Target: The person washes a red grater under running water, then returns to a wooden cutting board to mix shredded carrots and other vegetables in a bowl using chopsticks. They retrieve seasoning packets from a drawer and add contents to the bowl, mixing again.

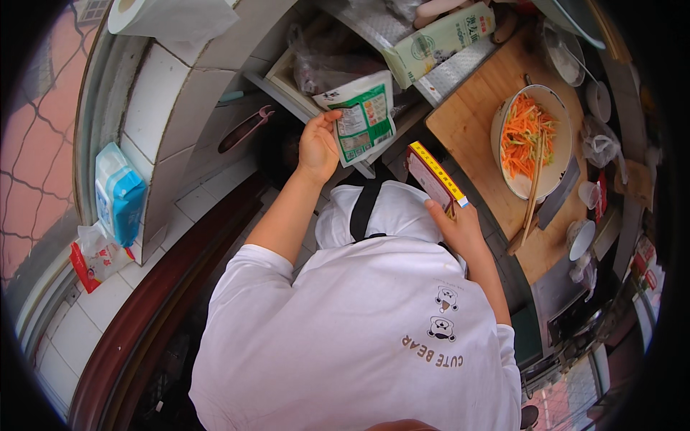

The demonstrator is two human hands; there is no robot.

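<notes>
My left hand (319,146) pinches the edge of a green and white printed seasoning packet (362,121), tilted above an open drawer (280,86). Clear plastic bags (345,56) fill part of that drawer. My right hand (457,226) grips a small red and yellow cardboard box (435,175) that bears writing, held close to my body near the counter's edge. To the right of the box, a wooden cutting board (469,124) carries an enamel bowl (498,134) of shredded carrot and green vegetable (525,132). A pair of chopsticks (533,199) leans in the bowl.
A cleaver (560,191) lies beside the bowl. Behind the drawer rests a green noodle package (439,43). Along the right side stand a glass bowl (563,62), a small white bowl (581,241) and plastic bags (601,143). A blue wipes pack (119,194) sits on the left tiled ledge.
</notes>
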